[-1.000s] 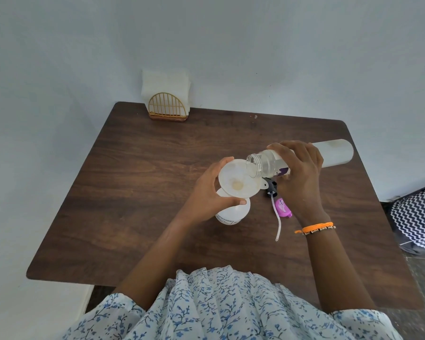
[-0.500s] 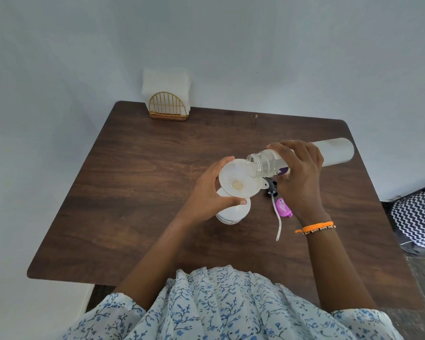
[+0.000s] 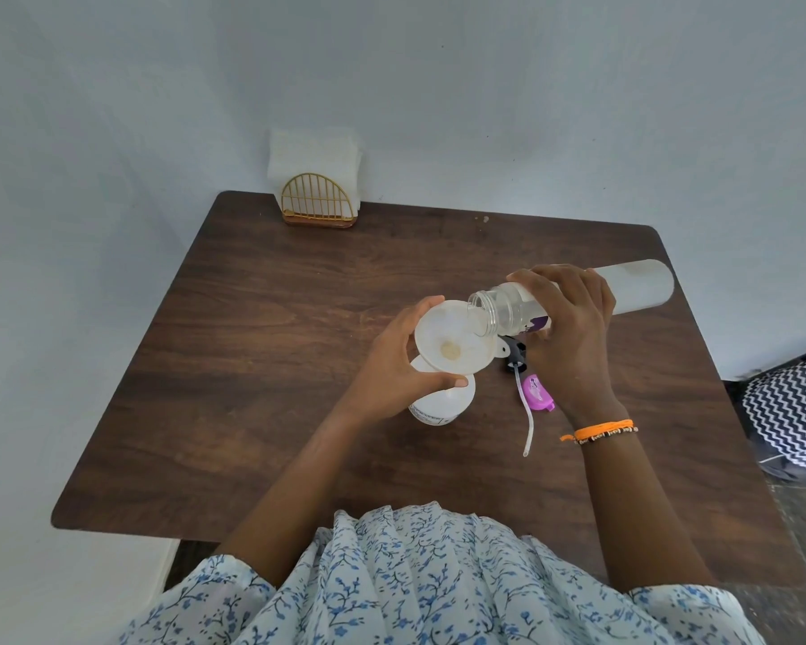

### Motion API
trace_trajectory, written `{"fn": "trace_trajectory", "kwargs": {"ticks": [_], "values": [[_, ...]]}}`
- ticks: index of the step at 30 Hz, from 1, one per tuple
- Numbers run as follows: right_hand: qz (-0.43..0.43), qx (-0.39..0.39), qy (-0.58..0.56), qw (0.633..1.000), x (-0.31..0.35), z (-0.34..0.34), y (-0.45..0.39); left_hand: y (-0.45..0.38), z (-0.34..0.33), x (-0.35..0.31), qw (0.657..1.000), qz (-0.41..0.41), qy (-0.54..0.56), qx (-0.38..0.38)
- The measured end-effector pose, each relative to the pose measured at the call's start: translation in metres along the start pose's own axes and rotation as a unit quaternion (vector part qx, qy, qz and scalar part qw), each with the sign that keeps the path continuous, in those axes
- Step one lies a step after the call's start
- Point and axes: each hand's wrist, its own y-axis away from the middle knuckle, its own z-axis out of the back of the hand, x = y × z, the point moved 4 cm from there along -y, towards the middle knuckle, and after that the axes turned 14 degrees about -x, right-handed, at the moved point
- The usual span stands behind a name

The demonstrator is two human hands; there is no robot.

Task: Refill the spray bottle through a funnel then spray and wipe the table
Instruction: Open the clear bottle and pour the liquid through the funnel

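Note:
A white funnel sits in the neck of a small white spray bottle standing on the brown table. My left hand grips the funnel's rim and steadies it. My right hand holds a tall translucent refill bottle tipped almost level, its open mouth over the funnel's right edge. The spray head, black with a purple trigger and a clear dip tube, lies on the table just right of the spray bottle, under my right hand.
A gold wire napkin holder with white napkins stands at the table's far left edge against the wall. A black-and-white zigzag fabric lies on the floor to the right of the table.
Both hands hold their places; the refill bottle stays tipped over the funnel with no clear shift.

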Motion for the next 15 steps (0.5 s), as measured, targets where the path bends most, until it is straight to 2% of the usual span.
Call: {"fn": "trace_trajectory", "kwargs": {"ticks": [15], "values": [[0.006, -0.007, -0.008, 1.000, 0.0052, 0.0052, -0.0021, -0.0004, 0.0003, 0.0000, 1.000, -0.003, 0.002, -0.003]]}}
